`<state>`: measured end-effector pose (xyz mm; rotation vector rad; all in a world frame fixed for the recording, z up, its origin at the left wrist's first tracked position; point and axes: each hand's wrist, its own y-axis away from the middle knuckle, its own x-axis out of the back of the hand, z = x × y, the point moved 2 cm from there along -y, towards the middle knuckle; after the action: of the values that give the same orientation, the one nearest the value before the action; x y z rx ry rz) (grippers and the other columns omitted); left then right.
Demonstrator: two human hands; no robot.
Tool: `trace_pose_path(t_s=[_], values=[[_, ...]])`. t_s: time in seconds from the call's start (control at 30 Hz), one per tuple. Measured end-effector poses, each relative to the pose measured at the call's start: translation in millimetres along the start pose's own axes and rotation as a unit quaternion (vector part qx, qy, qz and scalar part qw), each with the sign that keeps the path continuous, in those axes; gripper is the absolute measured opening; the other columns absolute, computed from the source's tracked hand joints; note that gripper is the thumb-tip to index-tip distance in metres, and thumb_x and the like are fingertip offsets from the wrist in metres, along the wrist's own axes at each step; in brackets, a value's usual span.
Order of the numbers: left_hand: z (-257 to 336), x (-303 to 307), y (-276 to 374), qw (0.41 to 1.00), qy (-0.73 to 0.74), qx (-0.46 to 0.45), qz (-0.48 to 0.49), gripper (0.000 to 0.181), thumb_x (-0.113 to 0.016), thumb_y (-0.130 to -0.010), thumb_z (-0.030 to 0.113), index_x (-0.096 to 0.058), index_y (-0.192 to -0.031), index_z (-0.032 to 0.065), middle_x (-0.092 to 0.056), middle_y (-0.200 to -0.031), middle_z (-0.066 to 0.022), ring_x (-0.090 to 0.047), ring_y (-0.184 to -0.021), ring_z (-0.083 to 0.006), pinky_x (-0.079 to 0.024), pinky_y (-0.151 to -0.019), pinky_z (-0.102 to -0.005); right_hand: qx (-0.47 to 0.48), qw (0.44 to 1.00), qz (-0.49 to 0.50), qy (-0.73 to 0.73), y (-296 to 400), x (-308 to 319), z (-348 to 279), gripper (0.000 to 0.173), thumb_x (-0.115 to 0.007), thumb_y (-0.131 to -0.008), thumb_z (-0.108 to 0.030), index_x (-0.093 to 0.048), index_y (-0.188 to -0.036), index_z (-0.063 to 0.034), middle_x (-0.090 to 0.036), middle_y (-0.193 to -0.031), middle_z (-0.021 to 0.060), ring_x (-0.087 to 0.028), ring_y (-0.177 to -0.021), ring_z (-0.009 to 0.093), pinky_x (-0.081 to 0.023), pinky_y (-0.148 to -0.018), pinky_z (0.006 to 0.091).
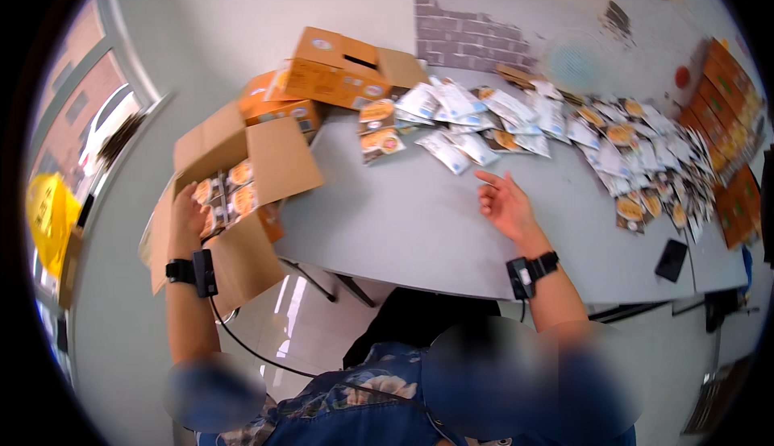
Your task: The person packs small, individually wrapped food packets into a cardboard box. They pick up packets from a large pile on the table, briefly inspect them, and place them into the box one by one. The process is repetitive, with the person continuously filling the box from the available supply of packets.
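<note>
My left hand [191,219] reaches into an open cardboard carton [284,157] at the table's left end, its flaps folded outward. Rows of packets [243,198] with round food pictures fill the carton beside my fingers. Whether those fingers grip a packet cannot be made out. Above the grey table [387,222], my right hand [507,209] is empty, palm turned inward with fingers apart. Just beyond it lies a loose heap of white-backed packets [453,104]. Two packets [380,130] with their picture sides up rest at the heap's left edge.
Orange printed cartons [335,80] stand behind the open one. Farther right spreads a larger packet pile [641,150], with a black phone [671,260] near the front edge. Orange boxes [722,92] are stacked at the far right. A yellow bag [51,222] hangs by the window.
</note>
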<state>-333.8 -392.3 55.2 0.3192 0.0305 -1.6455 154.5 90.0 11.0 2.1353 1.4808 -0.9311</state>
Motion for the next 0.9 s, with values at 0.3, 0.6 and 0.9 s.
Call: trace_pose_path(t_s=[0.3, 0.6, 0.9], values=[[-20, -231, 105, 0.949, 0.042, -0.021, -0.311, 0.02, -0.057, -0.087, 0.02, -0.058, -0.104, 0.0106, -0.052, -0.085, 0.0041, -0.047, -0.078, -0.0096, -0.041, -0.075, -0.0266, 0.01, 0.999, 0.017, -0.03, -6, 1, 3, 0.054, -0.039, -0.094, -0.043, -0.049, -0.12, 0.0031, -0.06, -0.082, 0.0062, -0.055, -0.067, 0.013, -0.045, -0.062, 0.0237], [-107, -325, 110, 0.937, -0.213, 0.005, -0.276, 0.052, -0.062, -0.083, 0.014, -0.037, -0.126, 0.0003, -0.039, -0.124, -0.0159, -0.042, -0.112, -0.0249, -0.044, -0.092, -0.0364, 0.017, 0.999, 0.046, -0.017, 0, 0, -4, 0.055, -0.036, -0.095, -0.044, -0.048, -0.121, 0.0031, -0.055, -0.082, 0.004, -0.047, -0.069, 0.012, -0.039, -0.06, 0.0237], [-127, -367, 63, 0.975, 0.064, 0.124, -0.172, 0.038, -0.052, -0.089, 0.009, -0.038, -0.121, -0.0041, -0.033, -0.121, -0.0261, -0.046, -0.103, -0.0316, -0.049, -0.084, -0.0361, 0.014, 0.999, 0.031, -0.031, -7, -2, -5, 0.054, -0.038, -0.094, -0.043, -0.048, -0.12, 0.0035, -0.058, -0.08, 0.0052, -0.048, -0.068, 0.012, -0.039, -0.059, 0.0244]])
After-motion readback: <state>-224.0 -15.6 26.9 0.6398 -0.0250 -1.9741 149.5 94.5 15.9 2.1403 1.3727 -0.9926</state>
